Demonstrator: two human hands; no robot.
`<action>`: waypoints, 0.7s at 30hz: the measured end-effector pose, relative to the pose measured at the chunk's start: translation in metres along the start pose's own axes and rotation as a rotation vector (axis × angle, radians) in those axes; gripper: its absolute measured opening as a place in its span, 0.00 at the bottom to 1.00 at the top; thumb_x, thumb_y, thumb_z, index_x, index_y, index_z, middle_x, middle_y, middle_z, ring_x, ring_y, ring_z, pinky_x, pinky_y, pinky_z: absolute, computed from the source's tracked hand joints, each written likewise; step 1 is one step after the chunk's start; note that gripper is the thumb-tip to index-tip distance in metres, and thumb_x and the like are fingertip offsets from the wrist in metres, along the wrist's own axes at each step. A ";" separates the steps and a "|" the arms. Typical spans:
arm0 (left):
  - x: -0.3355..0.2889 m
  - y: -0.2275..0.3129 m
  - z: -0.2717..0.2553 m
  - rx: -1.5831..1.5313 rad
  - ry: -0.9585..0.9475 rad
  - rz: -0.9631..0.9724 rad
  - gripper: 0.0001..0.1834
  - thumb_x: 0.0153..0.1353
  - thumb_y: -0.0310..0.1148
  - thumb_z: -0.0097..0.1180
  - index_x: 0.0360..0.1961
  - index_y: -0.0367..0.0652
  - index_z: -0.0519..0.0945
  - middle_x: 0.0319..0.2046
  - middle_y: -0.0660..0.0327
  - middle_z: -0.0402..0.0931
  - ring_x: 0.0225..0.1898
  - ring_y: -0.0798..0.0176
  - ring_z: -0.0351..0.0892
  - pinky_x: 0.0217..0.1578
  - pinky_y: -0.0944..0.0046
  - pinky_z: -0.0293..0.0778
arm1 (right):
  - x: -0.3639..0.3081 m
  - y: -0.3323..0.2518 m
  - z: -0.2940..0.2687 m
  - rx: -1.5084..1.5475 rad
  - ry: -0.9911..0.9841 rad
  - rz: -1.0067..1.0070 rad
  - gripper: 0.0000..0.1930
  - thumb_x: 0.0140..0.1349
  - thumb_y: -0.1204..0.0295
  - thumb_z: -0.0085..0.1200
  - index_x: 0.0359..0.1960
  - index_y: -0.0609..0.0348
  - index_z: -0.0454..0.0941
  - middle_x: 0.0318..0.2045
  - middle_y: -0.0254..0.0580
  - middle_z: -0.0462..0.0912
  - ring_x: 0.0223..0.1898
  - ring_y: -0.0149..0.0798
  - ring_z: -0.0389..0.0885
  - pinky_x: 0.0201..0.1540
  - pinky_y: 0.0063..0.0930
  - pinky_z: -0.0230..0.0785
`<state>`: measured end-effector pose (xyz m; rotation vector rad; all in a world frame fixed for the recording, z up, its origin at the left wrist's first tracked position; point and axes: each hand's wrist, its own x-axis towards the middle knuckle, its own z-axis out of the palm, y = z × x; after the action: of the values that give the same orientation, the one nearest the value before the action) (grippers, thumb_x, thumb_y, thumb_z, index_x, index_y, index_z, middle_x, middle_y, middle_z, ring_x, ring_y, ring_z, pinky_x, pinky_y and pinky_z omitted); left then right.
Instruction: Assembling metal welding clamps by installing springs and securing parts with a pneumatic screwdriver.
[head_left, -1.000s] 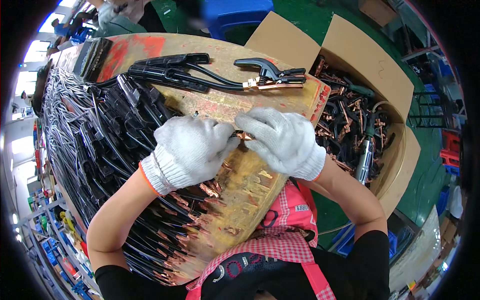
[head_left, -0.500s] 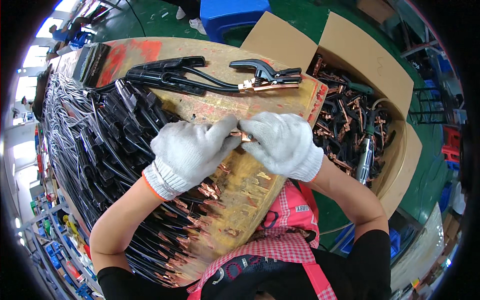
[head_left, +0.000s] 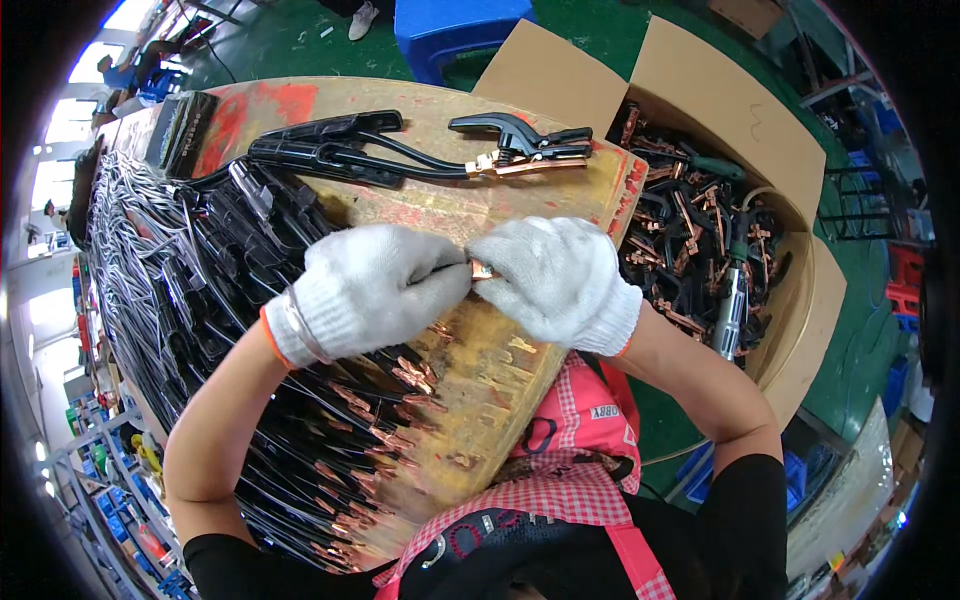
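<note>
The left hand and the right hand, both in white knit gloves, met at the centre of the frame. Each grip was closed at the fingertips on a small copper piece, mostly hidden by the gloves, above the desk. Black cables with copper ends lay at lower left. A black-and-copper welding clamp lay at upper centre. An open cardboard box at right contained clamp parts and a silver-bodied power driver.

The left hand is closing further over the copper piece — less of it is showing — while a bystander is slipping out of view
</note>
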<state>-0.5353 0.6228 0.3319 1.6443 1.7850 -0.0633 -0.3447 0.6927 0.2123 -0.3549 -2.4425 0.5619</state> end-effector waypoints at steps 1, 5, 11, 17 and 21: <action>0.002 0.004 -0.007 -0.003 -0.104 -0.071 0.16 0.64 0.44 0.55 0.38 0.44 0.87 0.27 0.51 0.82 0.31 0.54 0.85 0.36 0.58 0.78 | -0.001 0.000 0.002 -0.012 0.029 -0.013 0.15 0.62 0.58 0.58 0.45 0.51 0.78 0.35 0.37 0.80 0.36 0.42 0.82 0.36 0.40 0.75; 0.015 -0.006 -0.011 -0.227 -0.243 -0.101 0.18 0.65 0.44 0.54 0.38 0.40 0.87 0.30 0.59 0.85 0.33 0.65 0.83 0.38 0.64 0.78 | -0.002 0.000 0.009 -0.042 0.079 -0.032 0.14 0.62 0.58 0.58 0.43 0.50 0.78 0.34 0.36 0.79 0.36 0.41 0.82 0.35 0.40 0.75; 0.016 -0.006 -0.013 -0.306 -0.290 -0.118 0.18 0.68 0.44 0.51 0.41 0.40 0.85 0.30 0.60 0.84 0.30 0.67 0.82 0.36 0.65 0.78 | 0.001 -0.002 0.004 -0.048 0.021 -0.017 0.12 0.62 0.57 0.58 0.40 0.49 0.78 0.32 0.35 0.79 0.34 0.42 0.81 0.33 0.40 0.74; -0.011 -0.024 0.005 0.191 0.147 0.239 0.12 0.63 0.40 0.60 0.42 0.46 0.84 0.27 0.53 0.81 0.31 0.46 0.82 0.35 0.52 0.78 | 0.000 0.000 0.009 -0.048 0.081 -0.015 0.11 0.63 0.57 0.57 0.38 0.49 0.77 0.29 0.36 0.78 0.31 0.42 0.81 0.31 0.40 0.74; -0.009 -0.021 0.019 0.361 0.185 0.245 0.08 0.61 0.37 0.61 0.34 0.44 0.82 0.24 0.53 0.80 0.29 0.46 0.82 0.31 0.49 0.76 | 0.000 0.000 0.009 -0.053 0.072 -0.018 0.11 0.63 0.57 0.57 0.37 0.49 0.76 0.28 0.36 0.78 0.30 0.42 0.81 0.30 0.40 0.74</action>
<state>-0.5459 0.6018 0.3131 2.1798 1.7662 -0.1321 -0.3499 0.6898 0.2060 -0.3680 -2.3928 0.4688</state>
